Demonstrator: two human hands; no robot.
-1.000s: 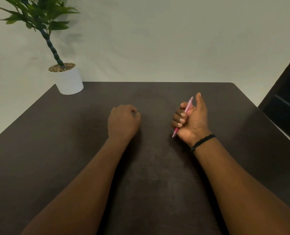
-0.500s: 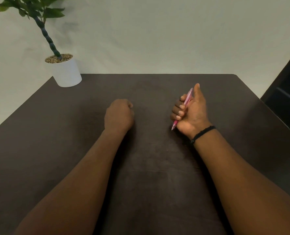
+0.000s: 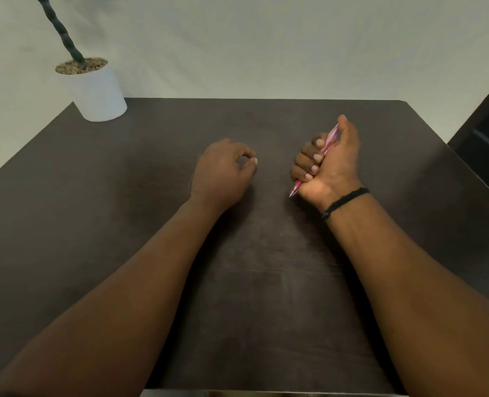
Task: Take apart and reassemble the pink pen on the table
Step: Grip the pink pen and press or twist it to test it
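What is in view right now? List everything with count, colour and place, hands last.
pen: one, pink, gripped in the right fist, tip pointing down toward the table, in one piece as far as can be seen
pot: one, white, far left corner of the table, pebbles on top
plant stem: one, dark green, rising from the pot, leaves out of frame
table: one, dark brown, fills the lower view
wall: pale, behind the table
bracelet: one, black, on the right wrist
left hand: loosely curled, on the table, nothing visible in it
right hand: closed around the pen
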